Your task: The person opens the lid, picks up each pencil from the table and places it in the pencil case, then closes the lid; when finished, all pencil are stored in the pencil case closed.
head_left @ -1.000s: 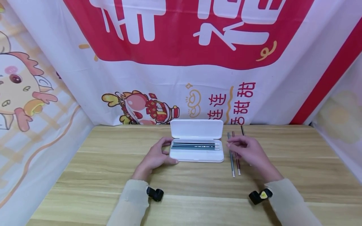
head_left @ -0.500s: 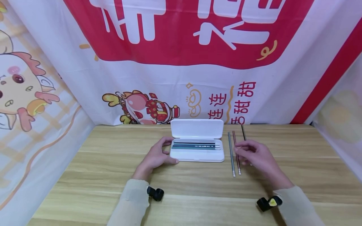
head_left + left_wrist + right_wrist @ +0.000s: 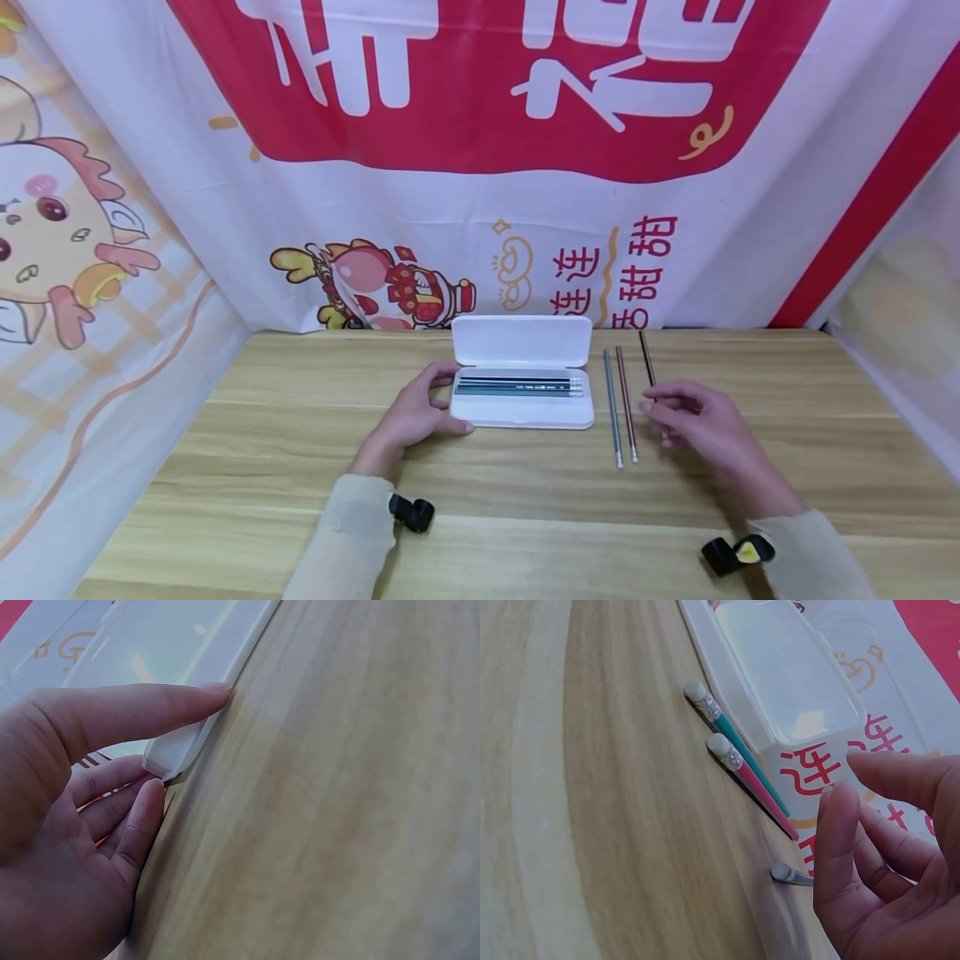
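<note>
A white pencil case (image 3: 517, 415) lies with its lid up, holding several dark and teal pencils (image 3: 517, 387) in its back half. My left hand (image 3: 412, 412) grips the case's left end, the thumb along its front edge and the other fingers at the side. To the right of the case lie a teal pencil (image 3: 612, 400) and a red pencil (image 3: 626, 400), side by side. My right hand (image 3: 697, 421) hovers at a black pencil (image 3: 647, 358), covering its near part. In the right wrist view a gap shows between thumb and forefinger, with the pencil's eraser end (image 3: 782, 873) beyond them.
The wooden table (image 3: 540, 500) ends at the back against a printed cloth (image 3: 420, 200). The raised lid (image 3: 521, 342) and the pencils' far ends are close to that cloth. Another patterned cloth (image 3: 90, 275) hangs at the left.
My right hand has moved right, from beside the case over the teal and red pencils to the black pencil. Left hand and case have stayed put.
</note>
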Motion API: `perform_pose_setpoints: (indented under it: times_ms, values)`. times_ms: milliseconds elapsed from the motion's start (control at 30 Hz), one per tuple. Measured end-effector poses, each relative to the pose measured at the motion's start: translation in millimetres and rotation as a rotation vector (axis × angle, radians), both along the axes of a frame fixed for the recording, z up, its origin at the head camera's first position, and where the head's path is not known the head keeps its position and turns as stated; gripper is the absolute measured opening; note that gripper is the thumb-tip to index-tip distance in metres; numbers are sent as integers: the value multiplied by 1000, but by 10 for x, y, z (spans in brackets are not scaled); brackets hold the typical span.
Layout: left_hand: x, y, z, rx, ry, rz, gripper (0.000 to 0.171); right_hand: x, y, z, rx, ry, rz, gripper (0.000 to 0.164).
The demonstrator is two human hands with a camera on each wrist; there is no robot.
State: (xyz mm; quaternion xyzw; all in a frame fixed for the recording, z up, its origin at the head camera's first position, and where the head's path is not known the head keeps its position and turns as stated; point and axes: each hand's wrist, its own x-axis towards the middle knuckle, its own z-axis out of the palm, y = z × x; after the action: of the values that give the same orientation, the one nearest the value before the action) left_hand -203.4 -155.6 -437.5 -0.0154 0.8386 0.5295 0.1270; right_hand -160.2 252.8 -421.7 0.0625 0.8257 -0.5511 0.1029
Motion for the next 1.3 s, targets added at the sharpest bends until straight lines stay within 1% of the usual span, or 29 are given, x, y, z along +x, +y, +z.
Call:
perform_pose_setpoints:
  times_ms: [233, 400, 600, 700, 967, 1133, 1300]
  values:
    - [12, 8, 20, 5, -1, 3, 89, 32, 102, -20, -7, -24, -28, 56]
    - [23, 9, 32, 7, 1, -6, 89, 65, 182, -53, -22, -36, -45, 60]
    - [15, -3, 22, 4, 8, -6, 89, 69, 257, -86, -14, -105, -62, 60]
    - [15, -3, 17, 7, 7, -7, 89, 62, 269, -108, -11, -118, -64, 58]
    - [16, -3, -3, 1, 11, 2, 89, 61, 256, -146, 8, -95, -53, 55]
    - [13, -19, -3, 3, 17, -15, 90, 58, 234, -167, 30, -70, -46, 55]
    - [12, -23, 1, 7, 23, -25, 89, 41, 231, -163, 79, -79, -50, 54]
